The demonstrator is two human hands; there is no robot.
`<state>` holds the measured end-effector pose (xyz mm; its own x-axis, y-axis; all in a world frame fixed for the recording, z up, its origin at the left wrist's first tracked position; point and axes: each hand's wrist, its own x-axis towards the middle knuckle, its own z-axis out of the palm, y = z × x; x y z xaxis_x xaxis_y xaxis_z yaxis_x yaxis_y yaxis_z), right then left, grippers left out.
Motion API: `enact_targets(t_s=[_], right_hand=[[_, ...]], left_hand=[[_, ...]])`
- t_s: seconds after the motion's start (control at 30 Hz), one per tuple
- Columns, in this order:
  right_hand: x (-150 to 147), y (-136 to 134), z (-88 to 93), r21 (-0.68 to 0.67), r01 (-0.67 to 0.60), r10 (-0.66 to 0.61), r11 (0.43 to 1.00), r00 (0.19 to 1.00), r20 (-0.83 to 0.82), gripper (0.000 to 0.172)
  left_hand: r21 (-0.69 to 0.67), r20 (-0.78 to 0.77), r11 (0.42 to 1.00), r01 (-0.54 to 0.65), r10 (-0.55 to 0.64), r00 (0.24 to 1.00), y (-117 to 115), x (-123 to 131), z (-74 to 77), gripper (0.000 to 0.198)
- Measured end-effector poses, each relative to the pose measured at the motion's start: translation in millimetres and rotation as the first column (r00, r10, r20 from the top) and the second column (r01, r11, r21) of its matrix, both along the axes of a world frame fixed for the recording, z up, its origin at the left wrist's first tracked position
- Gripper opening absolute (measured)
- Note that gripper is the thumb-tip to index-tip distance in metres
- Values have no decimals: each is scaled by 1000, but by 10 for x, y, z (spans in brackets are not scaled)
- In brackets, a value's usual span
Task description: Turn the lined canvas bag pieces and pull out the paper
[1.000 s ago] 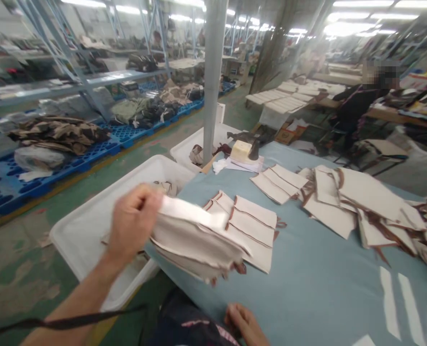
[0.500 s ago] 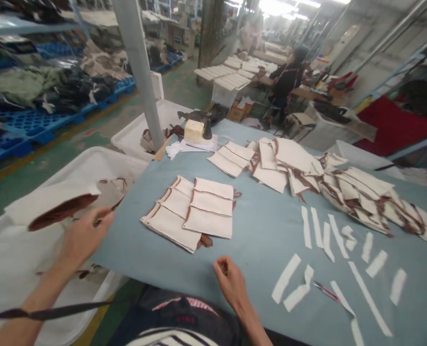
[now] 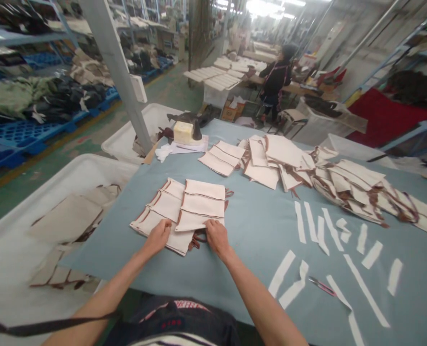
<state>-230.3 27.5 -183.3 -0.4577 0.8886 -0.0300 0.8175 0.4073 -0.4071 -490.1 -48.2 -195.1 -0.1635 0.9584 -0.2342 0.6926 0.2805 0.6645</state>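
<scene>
Two small stacks of cream fabric panels with brown edges and dark seams lie overlapping before me on the blue-grey table. My right hand [image 3: 216, 235] pinches the near right corner of the upper fabric panel [image 3: 203, 204], lifting its near edge slightly. Over the lower, left fabric panel [image 3: 166, 204] is my left hand [image 3: 159, 235], fingers curled closed beside the upper panel's near left corner. Whether those fingers grip any cloth is hidden. Brown strips [image 3: 197, 239] poke out from under the panels, close to my right hand.
More cream panels [image 3: 288, 156] are heaped along the table's far side. White strips [image 3: 283, 274] and small thread snips [image 3: 322, 286] lie at right. A yellowish block [image 3: 188, 133] sits at the far left corner. White bins [image 3: 91, 168] holding panels stand left; a person [image 3: 276, 79] is farther back.
My left hand has come from above the bin to the panels, and the panel near it now lies in the bin. My right hand has moved forward onto the upper panel.
</scene>
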Motion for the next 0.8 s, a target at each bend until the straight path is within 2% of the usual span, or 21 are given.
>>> enact_targets(t_s=[0.1, 0.17, 0.23, 0.3, 0.4, 0.5, 0.6, 0.7, 0.8], right_hand=[[102, 289, 275, 39, 82, -80, 996, 996, -47, 30], [189, 488, 584, 89, 121, -110, 989, 987, -114, 26], [304, 624, 962, 146, 120, -89, 982, 975, -203, 27], [450, 654, 1356, 198, 106, -45, 974, 955, -292, 30], [705, 493, 1860, 249, 97, 13, 964, 915, -404, 34], [955, 178, 2187, 259, 102, 35, 961, 879, -476, 39], [1158, -182, 2374, 234, 96, 38, 967, 860, -509, 45], [1301, -522, 2505, 185, 95, 23, 978, 836, -549, 45], [1404, -804, 2617, 194, 98, 35, 976, 811, -584, 45]], left_hand=[[-3, -15, 1000, 9, -9, 1000, 4, 51, -54, 38], [-3, -30, 1000, 14, -14, 999, 32, 119, -62, 39], [-4, -40, 1000, 20, -20, 999, 64, 182, -39, 39], [-7, -40, 1000, 25, -25, 999, 88, 212, 26, 38], [-10, -5, 999, 37, -37, 999, 116, 190, 223, 37], [24, 69, 998, 51, -53, 996, 157, 167, 580, 32], [135, 178, 989, 65, -89, 980, 213, 260, 1096, 38], [253, 275, 962, 103, -174, 946, 239, 496, 1665, 55], [296, 345, 941, 162, -264, 901, 192, 813, 2115, 55]])
